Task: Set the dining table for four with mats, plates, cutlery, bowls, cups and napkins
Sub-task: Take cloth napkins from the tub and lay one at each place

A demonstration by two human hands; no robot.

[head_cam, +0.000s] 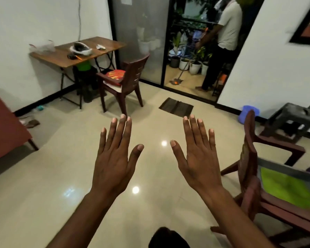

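My left hand (115, 154) and my right hand (197, 154) are held out side by side over the shiny tiled floor, backs up, fingers straight and spread. Neither hand holds anything. At the right edge a grey tray (292, 171) with a green mat (284, 188) in it lies on a dark red plastic chair (249, 158). No plates, cutlery, bowls, cups or napkins show in this view, and no dining table.
A wooden side table (79, 51) with small items stands against the far left wall, a brown chair (125, 77) beside it. A dark doormat (175, 107) lies before the open doorway, where a person (222, 42) stands among potted plants. A red seat (5, 127) is at left.
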